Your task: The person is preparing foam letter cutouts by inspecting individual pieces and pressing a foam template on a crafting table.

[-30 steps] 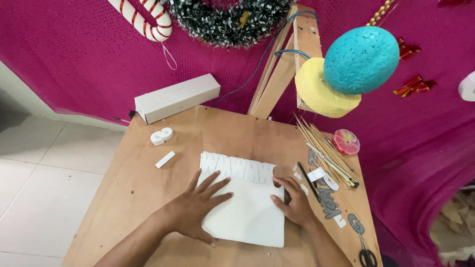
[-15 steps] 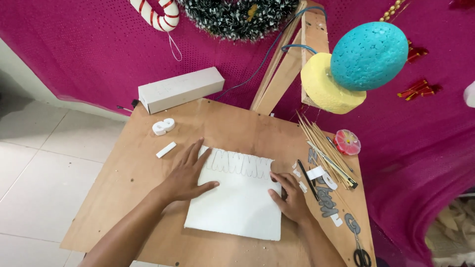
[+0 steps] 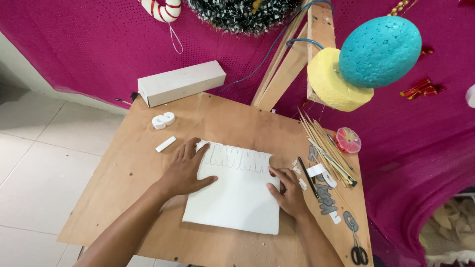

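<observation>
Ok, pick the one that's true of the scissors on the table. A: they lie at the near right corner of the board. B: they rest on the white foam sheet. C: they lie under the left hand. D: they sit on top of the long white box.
A: the scissors lie at the near right corner of the wooden board, apart from the white foam sheet that both hands press flat.

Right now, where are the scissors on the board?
In the head view, the scissors lie at the plywood board's near right corner, just past the grey cut-out letters and to the right of the right hand.
</observation>
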